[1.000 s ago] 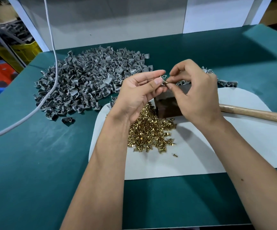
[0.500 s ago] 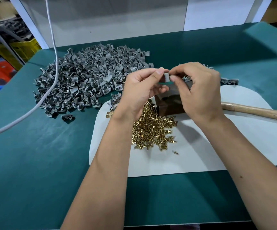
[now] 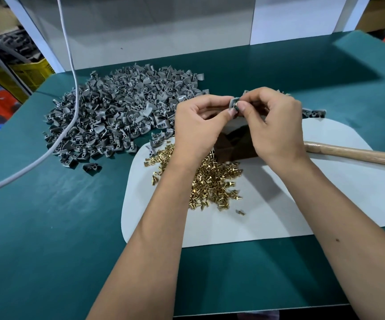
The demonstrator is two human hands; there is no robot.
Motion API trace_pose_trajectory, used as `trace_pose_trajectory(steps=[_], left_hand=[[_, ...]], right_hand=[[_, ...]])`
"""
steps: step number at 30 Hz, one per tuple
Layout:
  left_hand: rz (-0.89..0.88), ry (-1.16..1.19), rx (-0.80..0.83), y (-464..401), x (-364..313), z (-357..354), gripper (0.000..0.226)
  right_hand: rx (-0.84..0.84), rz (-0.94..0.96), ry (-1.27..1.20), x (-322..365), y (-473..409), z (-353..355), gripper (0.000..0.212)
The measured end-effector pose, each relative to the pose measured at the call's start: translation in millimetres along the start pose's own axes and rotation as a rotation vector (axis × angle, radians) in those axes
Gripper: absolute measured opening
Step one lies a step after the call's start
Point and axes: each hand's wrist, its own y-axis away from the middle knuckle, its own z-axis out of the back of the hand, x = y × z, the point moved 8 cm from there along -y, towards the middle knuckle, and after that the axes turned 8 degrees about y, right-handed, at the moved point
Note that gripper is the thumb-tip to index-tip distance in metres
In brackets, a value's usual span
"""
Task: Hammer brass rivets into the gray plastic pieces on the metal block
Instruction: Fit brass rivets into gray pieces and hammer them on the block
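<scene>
My left hand (image 3: 198, 125) and my right hand (image 3: 276, 125) meet above the dark metal block (image 3: 235, 146), both pinching one small gray plastic piece (image 3: 233, 103) between thumb and fingertips. Whether a rivet is in it is hidden by my fingers. A heap of brass rivets (image 3: 212, 181) lies on the white mat (image 3: 302, 204) below my left wrist. A big pile of gray plastic pieces (image 3: 122, 112) covers the green table to the left. The hammer's wooden handle (image 3: 353, 154) lies on the mat to the right, its head hidden behind my right hand.
A gray cable (image 3: 71, 93) hangs down over the plastic pile and runs off to the left. A few more gray pieces (image 3: 313, 113) lie behind my right hand. White panels stand at the table's far edge. Yellow and orange crates (image 3: 25, 75) sit beyond the left edge.
Both hands stay together over the block, holding the gray piece. The fingers have turned the piece slightly and closed tighter around it; the hammer has not moved.
</scene>
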Motion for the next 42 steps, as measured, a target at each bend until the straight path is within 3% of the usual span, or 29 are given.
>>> trace_pose_trajectory(steps=[19,28,36,42], left_hand=[[0.049,-0.025,-0.076,2,6,-4,0.02],[0.044,-0.069,-0.112,2,8,-5,0.014],[-0.049,-0.212,0.038,-1,0,-13,0.031],[-0.134,-0.275,-0.022,4,-7,-15,0.026]], right_hand=[[-0.036,0.086,0.185,6,3,2,0.008],[-0.047,0.023,0.164,3,5,1,0.007],[-0.009,-0.036,0.152,0,1,2,0.009],[0.04,-0.055,0.098,-2,-2,8,0.016]])
